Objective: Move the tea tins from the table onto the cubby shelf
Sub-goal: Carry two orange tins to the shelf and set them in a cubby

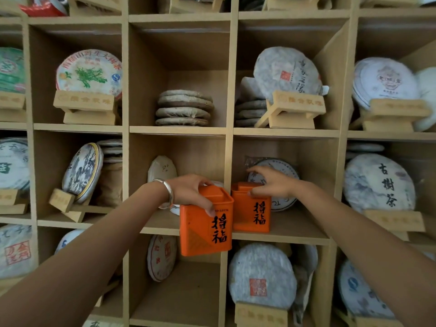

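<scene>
Two orange tins, left tin gripped under left hand, right tin on shelf, pinched by right hand.

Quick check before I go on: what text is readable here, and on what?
"得福": left orange tin, held by the left hand.
"得福": right orange tin, under the right hand.
"古樹茶": wrapped tea cake, far right.
Stand engravings, red seals and other wrappers: too blurred.
</scene>
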